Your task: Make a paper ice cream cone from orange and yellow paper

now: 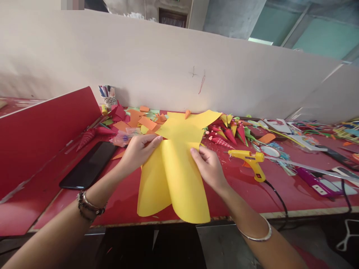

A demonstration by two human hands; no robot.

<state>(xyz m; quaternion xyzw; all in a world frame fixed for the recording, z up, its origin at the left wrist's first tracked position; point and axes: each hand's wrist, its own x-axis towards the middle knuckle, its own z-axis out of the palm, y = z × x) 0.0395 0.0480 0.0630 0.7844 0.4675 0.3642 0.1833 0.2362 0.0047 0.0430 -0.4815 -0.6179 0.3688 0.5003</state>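
Observation:
My left hand (pixel 143 148) grips the left side of a yellow paper sheet (pixel 183 179) between thumb and fingers. On the opposite side my right hand (pixel 209 164) pinches its right edge, the thumb on top. The sheet curls into two rounded flaps that hang toward the table's front edge. Behind it spreads more yellow paper (pixel 182 127); I cannot tell whether it is a separate piece. A small orange paper cone (pixel 187 114) stands at its far side. Right of my right hand lies a yellow glue gun (pixel 251 160), its nozzle pointing left.
A black phone (pixel 88 164) lies left on the red table (pixel 123 203). Behind are orange paper scraps (pixel 134 117), a pen cup (pixel 109 100) and several red paper cones (pixel 230 135). A purple power strip (pixel 316 183) sits right. A pale wall (pixel 157 63) backs the table.

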